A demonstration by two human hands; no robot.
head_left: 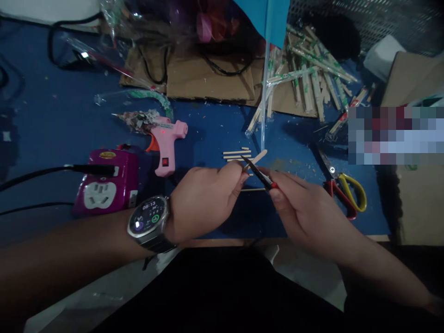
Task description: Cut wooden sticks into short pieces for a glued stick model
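My left hand [208,196], a watch [148,218] on its wrist, pinches a flat wooden craft stick [261,156]. The stick's rounded end points up and to the right. In my right hand [301,203] is a small knife [255,172] with a dark pointed blade and some red at the handle. Its blade lies across the stick close to my left fingertips; whether it cuts into the wood, I cannot tell. Just beyond my hands, several thin wooden strips [237,152] lie side by side on the blue tabletop [208,125]. One longer strip [252,189] shows between my hands.
A pink glue gun [165,143] lies left of centre, beside a purple power socket [108,189] with a plugged-in cable. Scissors [342,187] with red and yellow handles are at right. Wrapped wooden sticks [308,83] are heaped on cardboard [211,83] at the back.
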